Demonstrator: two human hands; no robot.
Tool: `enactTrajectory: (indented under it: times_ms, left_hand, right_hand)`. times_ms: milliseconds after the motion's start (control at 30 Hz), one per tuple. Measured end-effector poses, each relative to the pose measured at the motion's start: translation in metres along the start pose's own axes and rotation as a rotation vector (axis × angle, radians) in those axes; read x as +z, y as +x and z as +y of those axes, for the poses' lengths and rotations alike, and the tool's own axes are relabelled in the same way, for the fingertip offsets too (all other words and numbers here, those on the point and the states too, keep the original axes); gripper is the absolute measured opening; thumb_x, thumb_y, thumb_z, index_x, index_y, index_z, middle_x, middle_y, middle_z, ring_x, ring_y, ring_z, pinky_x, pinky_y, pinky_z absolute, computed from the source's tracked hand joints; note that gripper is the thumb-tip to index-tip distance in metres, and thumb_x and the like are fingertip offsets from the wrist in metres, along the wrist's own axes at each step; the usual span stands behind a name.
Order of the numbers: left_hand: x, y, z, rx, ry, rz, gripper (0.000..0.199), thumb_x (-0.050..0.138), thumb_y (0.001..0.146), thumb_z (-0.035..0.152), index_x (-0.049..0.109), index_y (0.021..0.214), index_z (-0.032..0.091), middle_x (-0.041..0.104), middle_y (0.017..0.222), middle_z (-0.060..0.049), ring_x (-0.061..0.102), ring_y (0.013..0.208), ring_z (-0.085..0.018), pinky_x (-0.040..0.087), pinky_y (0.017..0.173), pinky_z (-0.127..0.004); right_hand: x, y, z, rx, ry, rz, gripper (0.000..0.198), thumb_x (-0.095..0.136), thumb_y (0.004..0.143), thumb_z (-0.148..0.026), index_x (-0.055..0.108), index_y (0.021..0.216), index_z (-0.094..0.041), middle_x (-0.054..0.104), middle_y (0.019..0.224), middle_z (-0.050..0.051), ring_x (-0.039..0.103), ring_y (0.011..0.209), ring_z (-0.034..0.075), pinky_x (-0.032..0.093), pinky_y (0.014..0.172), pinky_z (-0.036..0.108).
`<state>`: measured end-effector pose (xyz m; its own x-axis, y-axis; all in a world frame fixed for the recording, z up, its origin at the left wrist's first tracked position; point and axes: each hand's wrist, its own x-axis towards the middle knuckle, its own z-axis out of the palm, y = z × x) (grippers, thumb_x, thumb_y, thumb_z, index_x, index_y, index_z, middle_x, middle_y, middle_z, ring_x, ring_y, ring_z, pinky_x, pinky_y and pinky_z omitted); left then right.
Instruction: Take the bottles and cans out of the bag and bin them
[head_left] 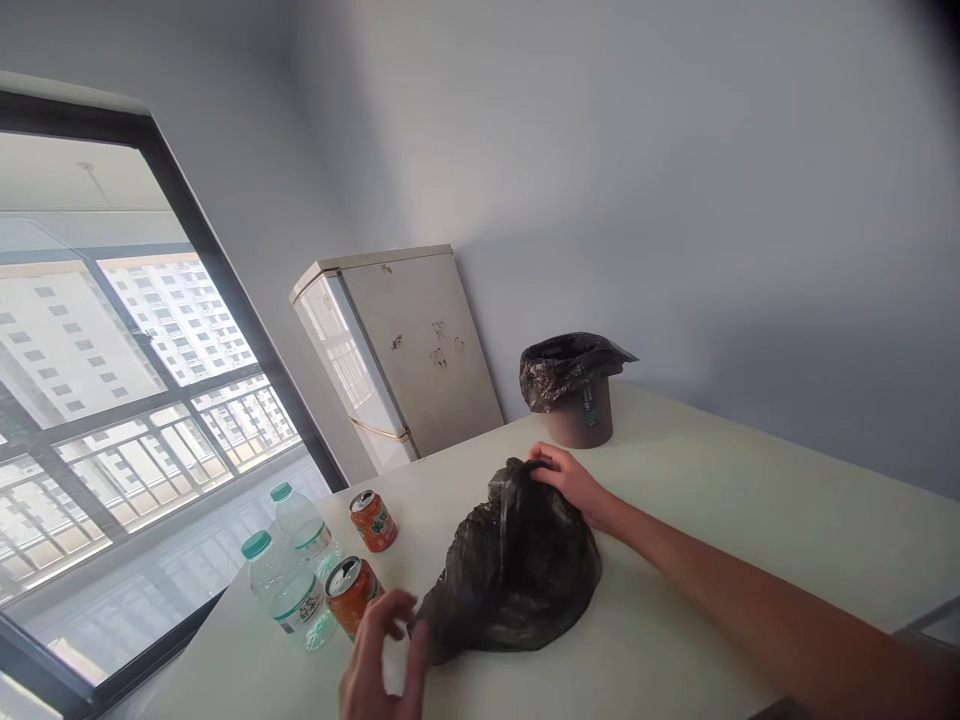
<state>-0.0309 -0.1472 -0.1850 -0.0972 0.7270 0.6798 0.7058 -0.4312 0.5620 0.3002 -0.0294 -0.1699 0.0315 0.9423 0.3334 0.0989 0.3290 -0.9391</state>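
Note:
A black plastic garbage bag [517, 570] lies crumpled and partly puffed up on the pale table. My right hand [574, 487] grips its upper edge, fingers curled over the film. At the bag's lower left end is my left hand [384, 655], thumb and bent fingers apart. Whether its fingertips touch the plastic I cannot tell. An orange drink can [349, 598] stands just behind my left hand, which hides part of it. Another orange can [373, 520] stands farther back.
Two clear bottles with green caps, a nearer bottle [289, 590] and a farther bottle [300, 520], stand left of the cans. A brown bin [581, 425] lined with a black bag [555, 375] stands at the table's back. Beyond are a white fridge [420, 350] and a window.

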Motion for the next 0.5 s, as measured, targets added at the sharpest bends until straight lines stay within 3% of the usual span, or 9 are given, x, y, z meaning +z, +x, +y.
enactTrajectory:
  times_ms: [67, 167, 200, 267, 367, 433, 500]
  left_hand:
    - [0.017, 0.004, 0.012, -0.033, -0.182, -0.224, 0.050, 0.063, 0.088, 0.053, 0.058, 0.129, 0.025, 0.071, 0.117, -0.008, 0.070, 0.100, -0.027, 0.057, 0.089, -0.038]
    - [0.044, 0.015, 0.025, -0.071, -0.344, -0.545, 0.099, 0.080, 0.076, 0.045, 0.029, 0.159, 0.025, 0.062, 0.140, -0.015, 0.065, 0.121, -0.031, 0.052, 0.104, -0.047]
    - [0.052, 0.019, 0.027, -0.082, -0.376, -0.636, 0.105, 0.082, 0.074, 0.040, 0.024, 0.161, 0.026, 0.062, 0.140, -0.014, 0.064, 0.122, -0.031, 0.051, 0.105, -0.047]
    - [0.067, 0.027, 0.029, -0.096, -0.415, -0.714, 0.093, 0.078, 0.078, 0.032, 0.031, 0.158, 0.026, 0.066, 0.132, -0.012, 0.066, 0.118, -0.029, 0.052, 0.104, -0.045]
    - [0.082, 0.036, 0.025, -0.094, -0.441, -0.585, 0.045, 0.066, 0.087, 0.030, 0.057, 0.130, 0.022, 0.070, 0.119, -0.009, 0.067, 0.111, -0.027, 0.051, 0.099, -0.043]
    - [0.084, 0.041, 0.023, -0.091, -0.466, -0.512, 0.026, 0.063, 0.090, 0.032, 0.062, 0.113, 0.021, 0.071, 0.108, -0.007, 0.066, 0.102, -0.025, 0.051, 0.094, -0.039]
    - [0.080, 0.047, 0.024, -0.082, -0.513, -0.475, 0.019, 0.061, 0.092, 0.033, 0.062, 0.107, 0.021, 0.068, 0.100, -0.004, 0.064, 0.094, -0.022, 0.051, 0.089, -0.035]
  right_hand:
    - [0.002, -0.010, -0.014, 0.035, 0.210, -0.347, 0.026, 0.067, 0.083, -0.034, 0.062, 0.105, -0.023, 0.071, 0.111, 0.005, 0.066, 0.099, 0.022, 0.050, 0.086, 0.033]
    - [0.004, -0.023, -0.026, 0.044, 0.340, -0.829, 0.041, 0.070, 0.087, -0.032, 0.065, 0.127, -0.023, 0.067, 0.131, 0.008, 0.062, 0.120, 0.024, 0.046, 0.101, 0.036]
    - [0.005, -0.025, -0.028, 0.022, 0.305, -0.918, 0.041, 0.069, 0.088, -0.031, 0.066, 0.129, -0.023, 0.066, 0.132, 0.008, 0.060, 0.124, 0.025, 0.044, 0.104, 0.037]
    - [0.008, -0.027, -0.028, -0.054, 0.200, -0.999, 0.036, 0.064, 0.092, -0.030, 0.071, 0.127, -0.022, 0.068, 0.130, 0.007, 0.060, 0.125, 0.024, 0.042, 0.107, 0.038]
    - [0.012, -0.024, -0.022, -0.177, 0.124, -0.905, 0.027, 0.060, 0.094, -0.027, 0.077, 0.114, -0.021, 0.073, 0.119, 0.007, 0.064, 0.116, 0.024, 0.042, 0.106, 0.039]
    - [0.014, -0.019, -0.014, -0.201, 0.150, -0.651, 0.016, 0.062, 0.090, -0.025, 0.076, 0.095, -0.019, 0.075, 0.100, 0.006, 0.067, 0.099, 0.023, 0.047, 0.096, 0.038]
    - [0.013, -0.013, -0.006, -0.197, 0.143, -0.365, 0.008, 0.065, 0.085, -0.024, 0.070, 0.080, -0.019, 0.071, 0.090, 0.005, 0.064, 0.090, 0.022, 0.049, 0.088, 0.037]
